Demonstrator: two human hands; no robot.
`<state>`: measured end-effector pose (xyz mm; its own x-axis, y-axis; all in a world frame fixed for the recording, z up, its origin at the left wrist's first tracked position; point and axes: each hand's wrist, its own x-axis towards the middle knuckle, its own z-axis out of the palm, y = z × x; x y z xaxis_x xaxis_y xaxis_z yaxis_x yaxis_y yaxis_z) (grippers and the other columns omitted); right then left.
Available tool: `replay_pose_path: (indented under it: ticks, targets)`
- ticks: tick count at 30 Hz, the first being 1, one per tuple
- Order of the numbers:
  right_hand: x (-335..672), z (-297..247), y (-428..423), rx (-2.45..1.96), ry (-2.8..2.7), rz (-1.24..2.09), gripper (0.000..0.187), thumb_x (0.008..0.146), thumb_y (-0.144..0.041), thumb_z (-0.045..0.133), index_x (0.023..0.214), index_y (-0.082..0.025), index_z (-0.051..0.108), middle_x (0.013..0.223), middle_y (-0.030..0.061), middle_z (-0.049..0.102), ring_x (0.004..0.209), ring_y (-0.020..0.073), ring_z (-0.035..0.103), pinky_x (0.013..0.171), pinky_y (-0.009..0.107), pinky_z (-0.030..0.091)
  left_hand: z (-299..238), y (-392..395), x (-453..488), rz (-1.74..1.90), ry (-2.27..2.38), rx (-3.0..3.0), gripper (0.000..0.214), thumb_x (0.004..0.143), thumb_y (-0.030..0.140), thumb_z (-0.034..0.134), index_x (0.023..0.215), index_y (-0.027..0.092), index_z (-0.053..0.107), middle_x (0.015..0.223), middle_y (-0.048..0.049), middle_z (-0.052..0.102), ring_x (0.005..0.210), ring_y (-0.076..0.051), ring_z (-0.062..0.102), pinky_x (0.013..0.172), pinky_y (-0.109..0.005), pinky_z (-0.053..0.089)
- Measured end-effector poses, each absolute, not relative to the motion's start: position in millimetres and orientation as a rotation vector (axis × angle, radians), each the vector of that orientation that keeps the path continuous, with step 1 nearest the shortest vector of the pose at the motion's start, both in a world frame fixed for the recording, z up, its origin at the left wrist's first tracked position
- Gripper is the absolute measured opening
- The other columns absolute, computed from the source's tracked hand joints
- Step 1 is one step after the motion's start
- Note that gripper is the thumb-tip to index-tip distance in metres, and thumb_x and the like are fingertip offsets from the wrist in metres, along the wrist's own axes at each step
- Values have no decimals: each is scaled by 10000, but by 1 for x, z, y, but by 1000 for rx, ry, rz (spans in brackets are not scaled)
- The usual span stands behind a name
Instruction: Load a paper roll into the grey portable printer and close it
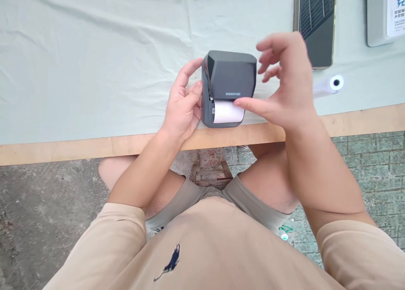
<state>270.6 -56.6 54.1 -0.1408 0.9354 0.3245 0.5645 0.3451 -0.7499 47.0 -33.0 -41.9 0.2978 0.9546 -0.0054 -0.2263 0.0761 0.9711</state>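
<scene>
A dark grey label printer (233,74) sits near the table's front edge, its lid partly raised. Inside its front lies a white paper roll (228,112), partly covered by the lid. My left hand (185,98) grips the printer's left side, with fingers bent and thumb against the casing. My right hand (284,77) is on the right of the printer, its fingers spread and curved, holding nothing. The right thumb tip is at the lid's lower edge, by the paper; I cannot tell whether it touches.
A white roll (336,83) with a dark core lies to the right of my right hand. Behind it is a dark box-like thing with a striped top (316,32). A grey and white package (381,17) is at the far right. A pale cloth (95,70) covers the table.
</scene>
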Motion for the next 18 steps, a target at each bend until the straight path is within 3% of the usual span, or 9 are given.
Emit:
replay_pose_path:
  ticks: [3,6,8,10,13,16,18]
  targets:
    - [261,61,-61,-1306,-1571,390,453,939,-652,686,816,-286,450,755,7,530,593,173,470,584,386,391,-39,-33,49,1062,845,1107,812,826,839,647,1482,392,477,974,-17,683,1107,-318,789,908,-497,648]
    - [257,65,-63,-1330,-1629,534,319,1034,-571,574,878,-293,576,935,27,712,598,173,531,566,389,403,-28,-38,52,1045,872,1090,762,847,817,647,1455,374,525,982,-14,723,1077,-302,802,863,-448,668]
    - [258,67,-60,-1386,-1796,561,179,1013,-472,604,979,-303,653,1129,30,766,694,191,612,592,391,455,-23,-42,52,1023,884,1080,726,878,789,640,1455,363,528,1064,-23,760,1120,-307,801,858,-430,679]
    - [260,68,-57,-1462,-1973,537,106,940,-382,671,1008,-300,679,1127,32,778,756,210,651,645,395,494,-23,-44,51,1011,841,1109,767,858,769,695,1474,359,495,1195,-43,772,1227,-331,772,885,-427,686]
    - [260,75,-53,-1635,-2197,534,193,893,-338,688,1080,-296,707,1062,42,792,772,232,671,685,401,496,-33,-42,48,1004,709,1214,895,797,731,798,1515,363,409,1362,-75,739,1377,-366,695,928,-425,689]
    - [254,89,-48,-1866,-2393,500,360,937,-367,614,1280,-289,693,1137,65,799,881,284,709,638,378,429,-44,-39,47,1012,624,1293,854,870,665,762,1551,349,354,1432,-93,711,1418,-372,670,915,-409,696]
    - [249,98,-42,-1951,-2542,481,370,950,-361,575,1296,-289,688,1139,74,795,938,314,713,596,363,359,-47,-39,46,1018,603,1337,790,924,633,713,1562,337,352,1443,-101,709,1412,-368,677,893,-390,698]
